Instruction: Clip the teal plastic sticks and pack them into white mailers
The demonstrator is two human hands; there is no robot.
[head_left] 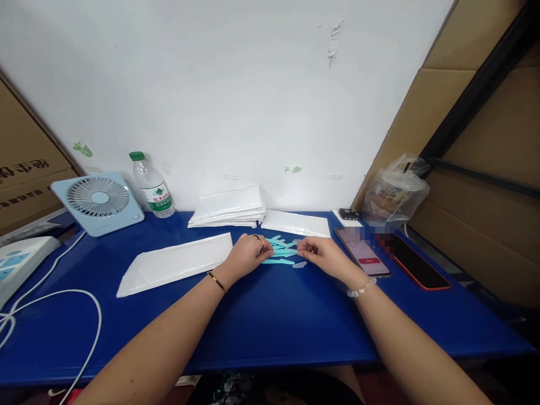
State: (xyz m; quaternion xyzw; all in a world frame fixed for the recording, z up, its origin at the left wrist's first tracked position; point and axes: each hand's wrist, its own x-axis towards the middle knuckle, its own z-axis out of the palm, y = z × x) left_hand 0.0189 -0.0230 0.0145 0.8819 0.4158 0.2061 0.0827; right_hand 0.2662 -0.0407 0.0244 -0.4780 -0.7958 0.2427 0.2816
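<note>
Several slim turquoise eyebrow razors [280,261] lie in a loose pile at the middle of the table. Over the pile, my left hand [250,256] pinches the left end of one razor [286,252], fingers closed. At its other end, the fingertips of my right hand [321,253] are closed in a pinch too. Small clear blade covers [299,265] rest just below the right fingertips. A white padded envelope [172,264] lies flat beside my left hand. Behind the hands is a stack of white envelopes [228,208], with another envelope [295,223] to its right.
On the left of the blue table [270,320] stand a light blue fan [99,199], a water bottle [152,188] and a power strip [21,264] with white cables. Two phones, one lit [365,253] and one dark [417,263], and a bagged drink cup [392,194] are right.
</note>
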